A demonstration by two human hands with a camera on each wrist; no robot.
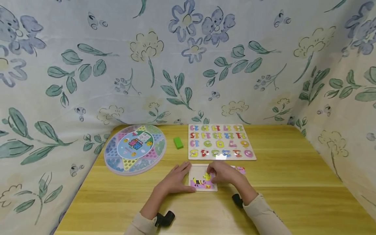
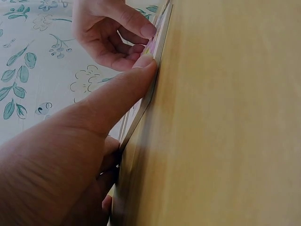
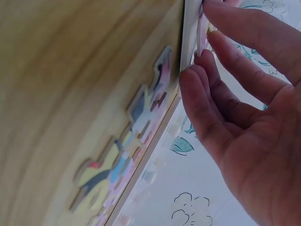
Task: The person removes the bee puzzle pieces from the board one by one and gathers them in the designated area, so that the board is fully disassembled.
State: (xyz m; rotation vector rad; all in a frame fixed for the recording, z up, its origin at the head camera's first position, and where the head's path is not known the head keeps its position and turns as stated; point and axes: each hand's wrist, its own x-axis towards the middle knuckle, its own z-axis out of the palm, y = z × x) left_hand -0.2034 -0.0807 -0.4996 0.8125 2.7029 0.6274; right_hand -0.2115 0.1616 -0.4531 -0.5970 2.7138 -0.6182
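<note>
The right hand (image 1: 224, 173) pinches a puzzle piece (image 3: 199, 37) at the puzzle frame's (image 1: 195, 171) right side; the left hand (image 1: 174, 181), fingers extended, touches its left and near edges. Loose pieces (image 1: 241, 170) lie just right of the pinching fingers. Beyond the fingertips, a narrow gap precedes the number board (image 1: 217, 144); tabletop (image 1: 293, 173) spreads wide rightward.

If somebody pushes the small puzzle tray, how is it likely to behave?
The puzzle tray is probably stiff, since its edges look straight in the head view. It is perhaps light, because it appears thin. Lying flat on the smooth-looking table, it would likely slide rather than tip.
</note>
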